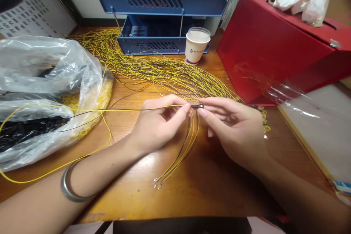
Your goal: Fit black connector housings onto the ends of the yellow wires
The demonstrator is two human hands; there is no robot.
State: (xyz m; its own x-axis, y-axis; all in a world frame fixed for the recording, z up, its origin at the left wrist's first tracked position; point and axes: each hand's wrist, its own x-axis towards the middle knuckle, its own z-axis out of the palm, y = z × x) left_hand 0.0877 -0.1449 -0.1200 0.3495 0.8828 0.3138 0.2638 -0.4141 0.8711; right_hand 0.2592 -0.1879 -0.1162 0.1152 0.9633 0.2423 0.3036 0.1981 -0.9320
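Observation:
My left hand point(157, 122) pinches a yellow wire and a thin black wire point(123, 109) that run off to the left toward the plastic bags. My right hand point(233, 126) pinches a small dark sleeve point(197, 106) at the wire's end, fingertip to fingertip with the left hand. Below the hands several yellow and dark wires point(181, 153) hang down to metal terminal ends point(157, 182) on the wooden table point(208, 175). A metal bangle point(67, 186) sits on my left wrist.
A heap of yellow wires point(142, 65) spreads across the table behind the hands. Clear plastic bags point(46, 91) with black parts and small yellow rings lie at the left. A paper cup point(196, 45), a blue tray rack point(159, 3) and a red box point(274, 47) stand behind.

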